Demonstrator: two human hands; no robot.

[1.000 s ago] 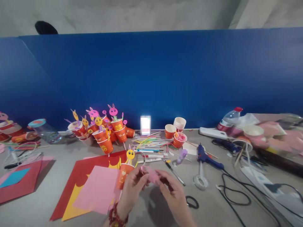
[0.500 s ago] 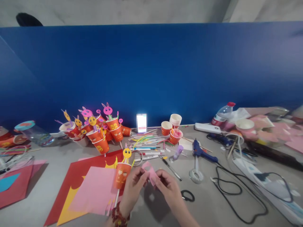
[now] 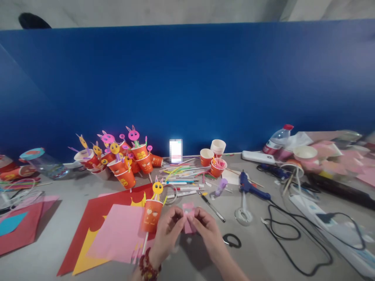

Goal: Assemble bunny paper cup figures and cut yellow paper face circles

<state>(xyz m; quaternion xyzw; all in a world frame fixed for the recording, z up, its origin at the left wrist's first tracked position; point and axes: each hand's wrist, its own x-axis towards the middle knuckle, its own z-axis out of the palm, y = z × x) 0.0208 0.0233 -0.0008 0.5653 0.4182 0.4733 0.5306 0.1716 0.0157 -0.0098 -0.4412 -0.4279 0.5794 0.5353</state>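
A small piece of pink paper (image 3: 189,226) is pinched between my two hands at the front middle of the table. My left hand (image 3: 170,226), with a beaded bracelet at the wrist, grips its left side. On the right side, the thumb and fingers of my right hand (image 3: 206,226) press together on the same piece. Just left of my left hand lies an orange paper cup (image 3: 152,214) with a yellow rabbit face (image 3: 157,188) above its rim and a white stick below. Scissors (image 3: 232,240), partly hidden, lie right of my right hand.
Pink sheets (image 3: 120,234) lie over red card (image 3: 84,226) on the left. Several decorated cups (image 3: 125,177) stand behind. A blue glue gun (image 3: 249,187), tape (image 3: 243,216), a pen (image 3: 212,207) and a power strip (image 3: 325,226) with a black cable are to the right.
The pink paper has turned from slanted to upright between my fingers. Both hands stay closed on it, and the view has shifted slightly.
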